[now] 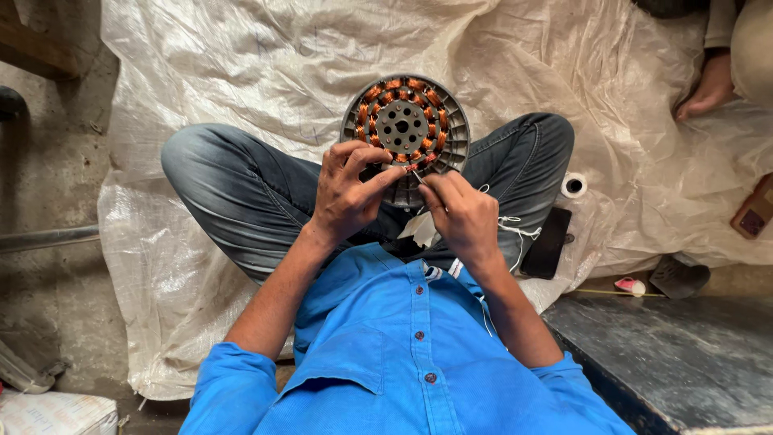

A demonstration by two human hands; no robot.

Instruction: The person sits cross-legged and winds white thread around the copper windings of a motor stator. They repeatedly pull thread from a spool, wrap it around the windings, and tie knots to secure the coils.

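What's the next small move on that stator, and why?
Probably push the thin tool in the right hand into the stator at its near rim: the tip already sits there, and the left hand grips that edge.

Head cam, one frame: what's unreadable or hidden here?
- Lower edge of the motor stator: head view, covered by the left hand and right hand.
- Thin tool between the fingertips: too small to identify.
- White scraps under the hands: partly hidden, kind unclear.
- Second person's foot: cut off by the top-right edge.
- Reddish box: cut by the right edge.
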